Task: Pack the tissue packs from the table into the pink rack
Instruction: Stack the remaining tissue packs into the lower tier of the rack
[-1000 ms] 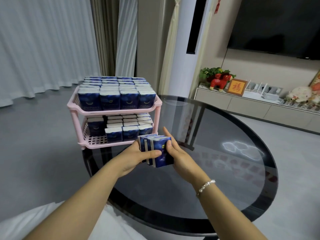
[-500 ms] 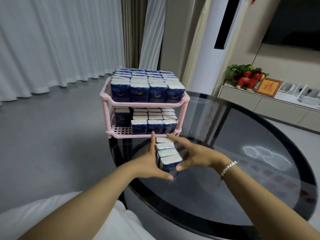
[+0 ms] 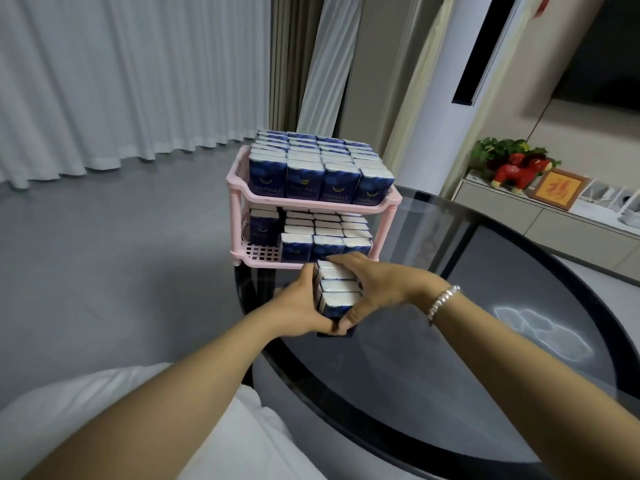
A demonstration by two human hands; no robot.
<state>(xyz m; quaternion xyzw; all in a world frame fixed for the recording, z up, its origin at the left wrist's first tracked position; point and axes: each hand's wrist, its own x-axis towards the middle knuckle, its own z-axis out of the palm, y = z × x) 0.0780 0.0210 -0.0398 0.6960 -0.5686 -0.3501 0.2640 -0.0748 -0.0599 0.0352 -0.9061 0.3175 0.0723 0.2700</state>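
Note:
A short row of blue tissue packs (image 3: 337,292) with white tops is pressed between both hands, just above the dark glass table (image 3: 450,341). My left hand (image 3: 298,306) clamps its left side and my right hand (image 3: 377,282) wraps its right side and top. The row sits right in front of the pink rack (image 3: 242,188), a two-tier plastic stand at the table's far left edge. The upper tier is packed full with blue packs (image 3: 318,168). On the lower tier (image 3: 263,252) packs fill the right and back, and bare grid shows at the front left.
Grey floor lies to the left of the round table, with white curtains behind. A tall white appliance (image 3: 450,81) stands behind the rack. A low cabinet at the right holds a red figurine (image 3: 519,171) and a framed picture (image 3: 557,188).
The row of packs has been turned white tops up and carried forward to the rack's lower tier. My view has swung left, so the rack sits nearer the middle.

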